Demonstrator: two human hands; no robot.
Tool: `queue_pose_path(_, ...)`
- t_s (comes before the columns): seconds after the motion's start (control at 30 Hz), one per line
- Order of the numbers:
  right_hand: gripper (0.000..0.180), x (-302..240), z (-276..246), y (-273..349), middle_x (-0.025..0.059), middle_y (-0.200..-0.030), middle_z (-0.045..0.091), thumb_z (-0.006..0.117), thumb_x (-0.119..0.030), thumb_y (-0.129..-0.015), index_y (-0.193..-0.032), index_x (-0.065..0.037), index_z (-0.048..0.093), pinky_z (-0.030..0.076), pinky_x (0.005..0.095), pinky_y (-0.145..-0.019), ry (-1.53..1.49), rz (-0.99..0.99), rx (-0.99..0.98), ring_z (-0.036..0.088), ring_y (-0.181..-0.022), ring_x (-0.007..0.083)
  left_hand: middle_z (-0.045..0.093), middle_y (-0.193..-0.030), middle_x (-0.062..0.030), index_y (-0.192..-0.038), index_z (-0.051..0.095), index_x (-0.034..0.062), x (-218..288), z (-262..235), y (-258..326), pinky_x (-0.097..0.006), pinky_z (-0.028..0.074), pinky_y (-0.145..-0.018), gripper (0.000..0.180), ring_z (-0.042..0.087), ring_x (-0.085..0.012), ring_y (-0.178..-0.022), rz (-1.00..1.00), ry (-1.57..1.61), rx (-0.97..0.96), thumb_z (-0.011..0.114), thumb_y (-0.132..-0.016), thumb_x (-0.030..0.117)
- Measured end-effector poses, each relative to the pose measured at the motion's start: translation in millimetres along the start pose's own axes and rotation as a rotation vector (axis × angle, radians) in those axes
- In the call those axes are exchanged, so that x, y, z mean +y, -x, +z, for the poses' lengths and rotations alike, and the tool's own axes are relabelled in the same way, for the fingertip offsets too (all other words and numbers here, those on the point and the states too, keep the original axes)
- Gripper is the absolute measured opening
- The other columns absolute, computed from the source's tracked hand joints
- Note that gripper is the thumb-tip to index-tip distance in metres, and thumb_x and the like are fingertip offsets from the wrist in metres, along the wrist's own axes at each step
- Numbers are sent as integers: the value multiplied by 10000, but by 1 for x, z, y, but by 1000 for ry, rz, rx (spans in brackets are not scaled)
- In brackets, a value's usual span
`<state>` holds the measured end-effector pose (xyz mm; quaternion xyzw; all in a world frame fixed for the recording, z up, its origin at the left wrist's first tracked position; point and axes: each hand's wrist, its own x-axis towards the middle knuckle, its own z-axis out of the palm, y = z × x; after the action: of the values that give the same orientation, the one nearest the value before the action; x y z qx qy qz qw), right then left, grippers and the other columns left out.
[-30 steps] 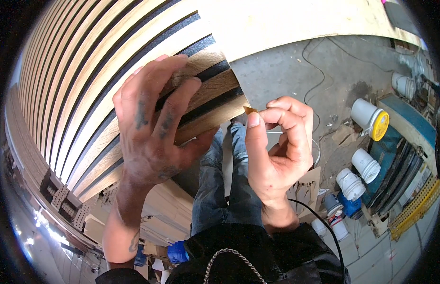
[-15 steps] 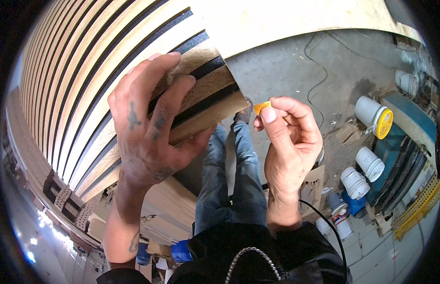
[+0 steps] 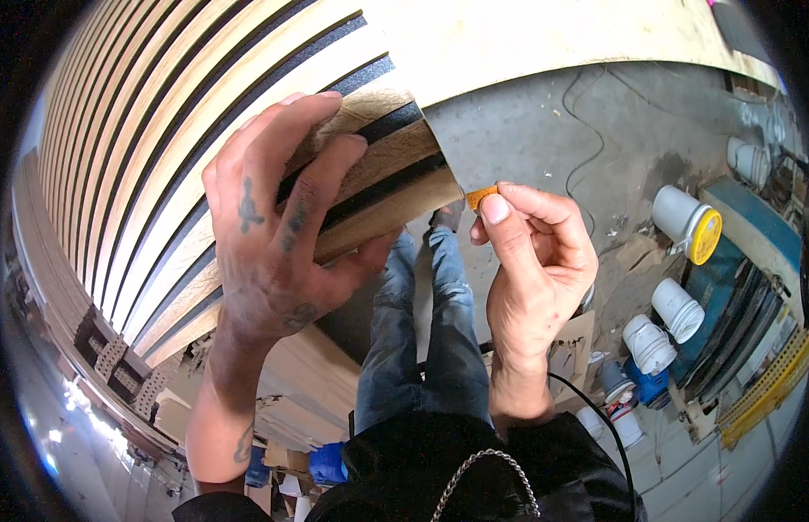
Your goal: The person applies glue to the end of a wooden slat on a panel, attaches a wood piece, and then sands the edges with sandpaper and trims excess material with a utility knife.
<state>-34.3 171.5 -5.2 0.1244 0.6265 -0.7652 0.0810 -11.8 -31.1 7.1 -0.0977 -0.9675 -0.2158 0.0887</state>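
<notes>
It's a workshop: a stained grey floor (image 3: 509, 139), white buckets (image 3: 675, 212) toward its right edge, cable (image 3: 599, 131) trailing near its far edge, slatted wood panelling (image 3: 165, 170).

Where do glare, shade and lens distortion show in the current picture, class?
Head view: glare washes out the pale surface at the top; the left hand is shaded, the right hand brighter; the slatted panel looks curved toward the dark rim.

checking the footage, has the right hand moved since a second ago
Yes, rightward: judged against the slatted panel, the right hand is now farther from its near corner, pinching the small orange piece.
</notes>
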Motion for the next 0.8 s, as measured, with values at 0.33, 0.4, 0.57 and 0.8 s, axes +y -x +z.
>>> queue_pose_path(0.33,145,0,0,-2,38,-801,682,709,58,-863,-999,26,669,412,132,-554,26,-24,-14,547,-637,3,473,-1406,-122,-1276,560,146,-1,3,3,-531,358,-1018,653,471,-338,-1267,-2,31,3,818,-705,332)
queue_pose_path(0.4,143,0,0,-2,36,-797,677,710,60,-862,-996,27,671,411,132,-552,33,-32,-13,544,-633,2,474,-1406,-122,-1277,560,148,-1,3,3,-532,357,-1018,654,468,-337,-1270,-4,33,7,819,-706,333)
queue_pose_path(0.57,129,-1,-2,-3,31,-789,666,704,74,-859,-977,31,678,408,135,-546,37,-43,-28,535,-628,-1,477,-1407,-128,-1281,562,152,0,2,3,-523,359,-1019,651,465,-341,-1272,-8,13,-12,814,-712,343)
queue_pose_path(0.8,127,0,-4,-5,34,-797,647,691,97,-854,-964,33,681,398,137,-541,28,-60,-69,531,-621,2,490,-1398,-129,-1279,571,152,2,-1,3,-504,364,-1016,633,458,-353,-1271,-18,-14,-36,805,-731,367)
